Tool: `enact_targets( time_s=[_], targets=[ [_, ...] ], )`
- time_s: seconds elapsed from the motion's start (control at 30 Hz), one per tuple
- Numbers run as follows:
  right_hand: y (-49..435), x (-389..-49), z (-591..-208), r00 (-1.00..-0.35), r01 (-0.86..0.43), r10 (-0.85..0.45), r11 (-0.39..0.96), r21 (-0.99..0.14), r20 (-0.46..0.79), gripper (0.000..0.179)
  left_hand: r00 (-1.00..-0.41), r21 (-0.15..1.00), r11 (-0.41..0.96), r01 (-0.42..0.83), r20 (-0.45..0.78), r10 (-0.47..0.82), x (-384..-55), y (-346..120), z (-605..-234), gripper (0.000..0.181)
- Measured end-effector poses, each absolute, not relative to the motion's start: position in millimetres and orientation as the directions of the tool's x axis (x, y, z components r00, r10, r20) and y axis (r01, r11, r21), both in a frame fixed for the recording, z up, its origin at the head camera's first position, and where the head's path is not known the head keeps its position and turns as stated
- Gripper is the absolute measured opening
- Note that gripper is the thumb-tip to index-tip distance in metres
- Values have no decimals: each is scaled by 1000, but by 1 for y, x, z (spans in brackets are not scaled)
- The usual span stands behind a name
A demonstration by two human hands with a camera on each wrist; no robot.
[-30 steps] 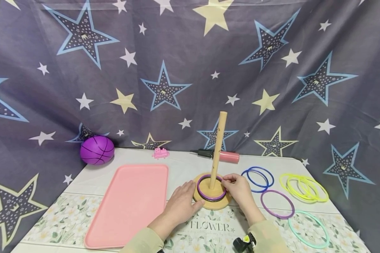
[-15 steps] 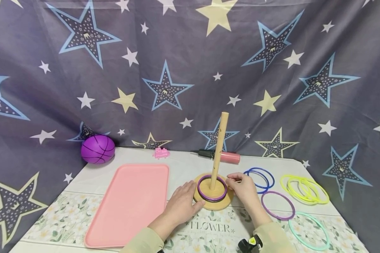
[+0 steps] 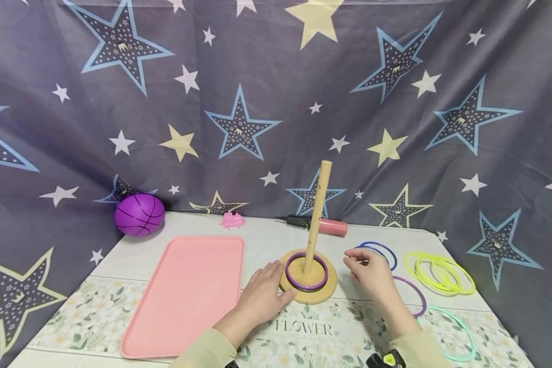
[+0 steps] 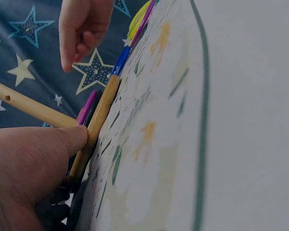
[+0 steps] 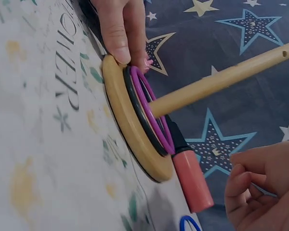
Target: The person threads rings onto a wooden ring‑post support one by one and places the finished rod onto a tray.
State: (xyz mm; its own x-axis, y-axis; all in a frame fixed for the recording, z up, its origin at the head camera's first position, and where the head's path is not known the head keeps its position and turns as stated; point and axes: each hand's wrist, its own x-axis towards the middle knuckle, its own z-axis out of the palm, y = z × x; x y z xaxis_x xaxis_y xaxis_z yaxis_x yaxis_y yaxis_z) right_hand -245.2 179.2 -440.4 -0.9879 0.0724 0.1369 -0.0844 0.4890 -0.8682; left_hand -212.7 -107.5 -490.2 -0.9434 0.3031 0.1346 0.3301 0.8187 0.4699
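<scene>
- Star-printed dark backdrop (image 3: 262, 61), hung behind the bench (image 3: 262, 240); flower-print panel with "FLOWER" lettering along the near part.
- Pink tray (image 3: 184, 296), flat, left of the stand.
- Ring stand: wooden post (image 3: 319, 204) rising from a round wooden base (image 3: 331, 278), about mid-bench.
- Left hand (image 3: 263, 291): at the base's left edge, thumb on the rim, fingers mostly straight. Grip steadies, not wrapped round anything. Same spot as a second ago.
- Right hand (image 3: 372, 271): main change. Was at the purple ring's right side, now off to the right of the base, raised above the bench by the blue rings. Grip loosely curled, holds nothing.
- Purple basketball (image 3: 140, 214), far left, against backdrop.
- Hand pump (image 3: 333, 227), pink and black, lying behind the post.
- Yellow rings (image 3: 473, 284), overlapping, far right.
- Mint ring (image 3: 474, 345), near right, partly behind the right sleeve.
- Second purple ring (image 3: 425, 305), between mint and blue, partly hidden by the right arm.
- Blue rings (image 3: 395, 259), overlapping, partly behind the right hand.
- Purple ring (image 3: 326, 271): around the post, lying on the black ring (image 5: 137, 111), which is on the base. Hasn't visibly shifted since the hand left; looks released and settled, so both rings seem placed.
- Pink toy (image 3: 233, 220), small, back edge; details too small to tell.
</scene>
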Motion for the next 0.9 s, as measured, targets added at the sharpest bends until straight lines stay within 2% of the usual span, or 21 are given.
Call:
enact_targets(
  time_s=[0.43, 0.9],
  targets=[
    [231, -226, -435, -985, -43, 112, 564, -825, 128, 35, -939, 449, 825, 343, 156, 306, -214, -109, -491, 81],
    [292, -214, -448, -976, 84, 213, 582, -809, 52, 49, -940, 455, 823, 342, 152, 307, -214, -109, -493, 81]
  ],
)
